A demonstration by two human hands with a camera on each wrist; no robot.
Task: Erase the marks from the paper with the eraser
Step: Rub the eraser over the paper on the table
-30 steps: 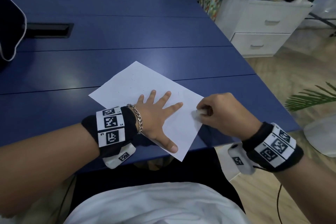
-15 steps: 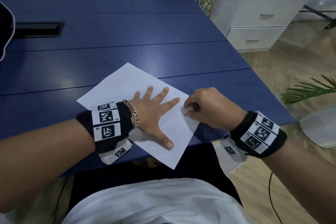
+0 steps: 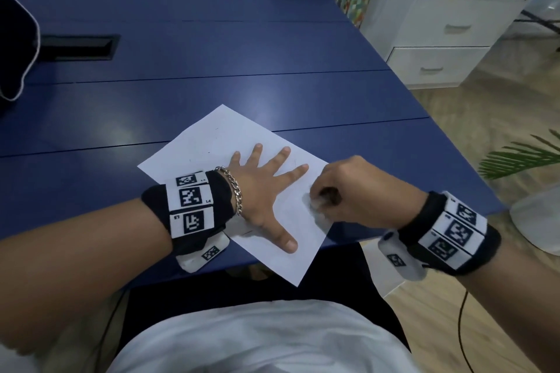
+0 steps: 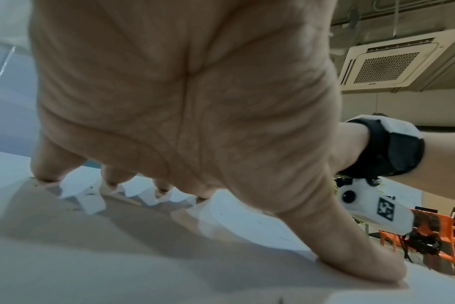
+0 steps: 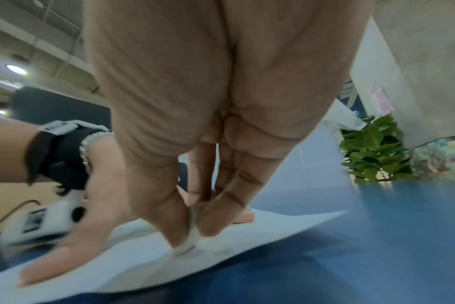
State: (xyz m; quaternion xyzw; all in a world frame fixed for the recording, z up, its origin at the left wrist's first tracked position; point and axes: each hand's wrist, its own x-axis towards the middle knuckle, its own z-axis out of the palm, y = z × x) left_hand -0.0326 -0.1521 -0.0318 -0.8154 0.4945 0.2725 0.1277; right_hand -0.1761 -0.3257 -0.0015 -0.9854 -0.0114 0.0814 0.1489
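A white sheet of paper (image 3: pixel 212 142) lies at an angle on the blue table (image 3: pixel 212 48), one corner hanging over the near edge. Faint small pencil marks dot the paper (image 4: pixel 247 218). My left hand (image 3: pixel 260 188) lies flat on it with fingers spread, pressing it down; the left hand (image 4: pixel 185 102) fills the left wrist view. My right hand (image 3: pixel 348 191) pinches a small white eraser (image 3: pixel 313 203) and holds it against the sheet's right edge. In the right wrist view the eraser (image 5: pixel 191 236) sits between thumb and fingertips of the right hand (image 5: pixel 195 102), touching the paper (image 5: pixel 247 236).
A black cable slot (image 3: pixel 78 47) is set in the table at the far left, beside a dark object (image 3: pixel 15 39). A white drawer cabinet (image 3: pixel 439 36) stands right of the table. A green plant (image 3: pixel 521 157) and a white pot (image 3: pixel 536 218) stand on the floor.
My right hand with the eraser has slid a little left along the paper's right edge, close to my left index finger. The left hand has stayed pressed on the sheet.
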